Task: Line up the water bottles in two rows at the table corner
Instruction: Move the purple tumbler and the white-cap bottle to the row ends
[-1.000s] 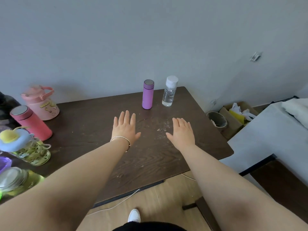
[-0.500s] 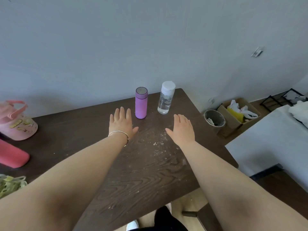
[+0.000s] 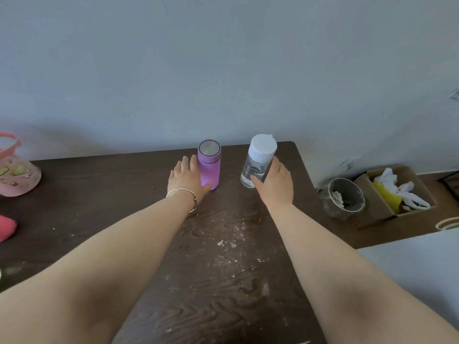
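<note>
Two bare forearms reach across the dark wooden table (image 3: 223,281), over a patch of pale scuffs. The left hand (image 3: 185,181), a thin bracelet (image 3: 182,192) at its wrist, curls loosely against the left side of the purple flask (image 3: 209,165), thumb at its base. The right hand (image 3: 275,184) cups the clear water bottle (image 3: 257,161) from its right side; whether either grip has fully closed, I cannot tell. Both bottles stand upright near the far right corner, apart, side by side, probably being nudged into line. At the far left edge sit a pink jug (image 3: 17,173) and a red bottle (image 3: 6,227), seemingly awaiting their turn.
</note>
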Demonstrator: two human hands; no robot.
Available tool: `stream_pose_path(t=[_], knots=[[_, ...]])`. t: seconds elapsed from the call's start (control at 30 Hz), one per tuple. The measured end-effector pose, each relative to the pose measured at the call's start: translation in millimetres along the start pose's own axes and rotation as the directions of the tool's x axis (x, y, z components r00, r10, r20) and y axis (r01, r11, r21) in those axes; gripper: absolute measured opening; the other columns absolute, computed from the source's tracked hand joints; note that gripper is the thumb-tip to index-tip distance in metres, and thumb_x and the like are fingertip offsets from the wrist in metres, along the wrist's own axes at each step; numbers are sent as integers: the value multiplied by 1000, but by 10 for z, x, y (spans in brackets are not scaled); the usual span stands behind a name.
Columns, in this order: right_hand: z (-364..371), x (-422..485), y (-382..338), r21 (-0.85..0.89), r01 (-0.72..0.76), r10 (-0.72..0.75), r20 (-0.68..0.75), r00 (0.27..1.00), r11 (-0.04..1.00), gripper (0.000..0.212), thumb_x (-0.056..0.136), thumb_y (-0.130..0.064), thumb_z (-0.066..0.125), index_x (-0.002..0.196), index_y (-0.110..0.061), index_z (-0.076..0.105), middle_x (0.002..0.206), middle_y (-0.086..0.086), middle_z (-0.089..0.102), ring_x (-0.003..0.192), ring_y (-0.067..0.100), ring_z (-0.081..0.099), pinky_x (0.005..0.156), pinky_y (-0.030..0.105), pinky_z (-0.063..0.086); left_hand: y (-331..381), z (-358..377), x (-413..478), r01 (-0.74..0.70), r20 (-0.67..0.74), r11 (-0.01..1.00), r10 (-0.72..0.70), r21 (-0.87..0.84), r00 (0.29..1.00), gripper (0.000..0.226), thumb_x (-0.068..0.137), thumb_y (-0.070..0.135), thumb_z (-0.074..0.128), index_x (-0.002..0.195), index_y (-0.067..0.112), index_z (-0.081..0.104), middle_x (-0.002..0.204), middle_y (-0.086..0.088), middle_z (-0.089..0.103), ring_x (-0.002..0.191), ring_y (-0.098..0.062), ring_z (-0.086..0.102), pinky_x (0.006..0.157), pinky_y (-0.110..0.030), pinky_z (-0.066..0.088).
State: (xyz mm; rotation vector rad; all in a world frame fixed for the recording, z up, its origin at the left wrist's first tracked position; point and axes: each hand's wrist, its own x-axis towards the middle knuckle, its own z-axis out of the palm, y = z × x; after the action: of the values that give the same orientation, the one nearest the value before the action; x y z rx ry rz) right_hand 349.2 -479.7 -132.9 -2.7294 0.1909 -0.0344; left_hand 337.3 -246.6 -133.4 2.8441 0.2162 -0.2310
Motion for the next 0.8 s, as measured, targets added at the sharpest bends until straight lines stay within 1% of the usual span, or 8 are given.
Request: stream_pose_path(t=[0.1, 0.17, 0.27, 0.33, 0.4, 0.53, 0.63, 0.8], knots=[[79, 180, 22, 124, -48, 45, 22, 999, 991, 91, 87, -48, 83, 157, -11, 38, 155, 11, 53, 143, 30, 53, 122, 44, 45, 101, 67, 143, 83, 35, 973, -77, -216, 996, 94, 81, 46, 69, 151, 14, 16, 154, -10, 28, 138, -32, 32, 107, -44, 37], [125, 261, 18, 229, -80, 70, 51, 996, 970, 89, 85, -44, 86, 155, -15, 40, 152, 8, 55, 141, 28, 55, 119, 44, 49, 151, 95, 216, 125, 36, 930, -120, -346, 992, 83, 80, 39, 71, 146, 16, 26, 145, -8, 39, 126, -31, 45, 96, -42, 43], [174, 319, 3, 396, -141, 102, 118, 988, 907, 85, 85, -35, 88, 153, -17, 40, 149, 5, 56, 138, 27, 56, 116, 45, 52, 181, 116, 263, 170, 45, 859, -169, -483, 985, 66, 79, 32, 71, 135, 17, 38, 130, -5, 51, 102, -27, 52, 80, -35, 42], [196, 326, -6, 474, -178, 115, 158, 981, 862, 82, 87, -30, 87, 152, -17, 39, 147, 4, 56, 137, 26, 57, 116, 44, 52, 167, 155, 271, 183, 55, 815, -183, -550, 982, 59, 78, 31, 71, 127, 18, 42, 119, -4, 57, 94, -26, 53, 75, -33, 41], [207, 319, -17, 517, -194, 123, 168, 978, 834, 81, 88, -27, 86, 152, -17, 38, 146, 5, 56, 135, 26, 57, 115, 44, 53, 151, 192, 275, 183, 50, 782, -192, -596, 980, 57, 76, 31, 73, 123, 21, 44, 113, -2, 60, 96, -26, 56, 75, -32, 42], [197, 303, -61, 536, -198, 138, 149, 979, 821, 81, 87, -26, 87, 151, -16, 38, 146, 6, 56, 135, 25, 57, 114, 42, 53, 138, 202, 256, 177, 33, 754, -202, -633, 979, 55, 73, 31, 77, 118, 24, 47, 110, 2, 61, 99, -24, 57, 79, -32, 45], [180, 273, -92, 548, -208, 150, 150, 977, 810, 81, 86, -25, 88, 151, -16, 39, 146, 6, 57, 135, 25, 57, 115, 43, 52, 133, 190, 201, 160, 17, 746, -196, -646, 981, 52, 72, 31, 77, 115, 25, 48, 109, 2, 62, 99, -24, 58, 82, -35, 48], [130, 76, -156, 547, -209, 158, 140, 978, 810, 82, 85, -26, 89, 150, -17, 40, 144, 5, 59, 134, 26, 58, 111, 42, 53, 98, 105, 44, 136, 3, 748, -177, -649, 984, 51, 72, 33, 77, 113, 24, 47, 106, 1, 62, 96, -24, 58, 80, -35, 49]])
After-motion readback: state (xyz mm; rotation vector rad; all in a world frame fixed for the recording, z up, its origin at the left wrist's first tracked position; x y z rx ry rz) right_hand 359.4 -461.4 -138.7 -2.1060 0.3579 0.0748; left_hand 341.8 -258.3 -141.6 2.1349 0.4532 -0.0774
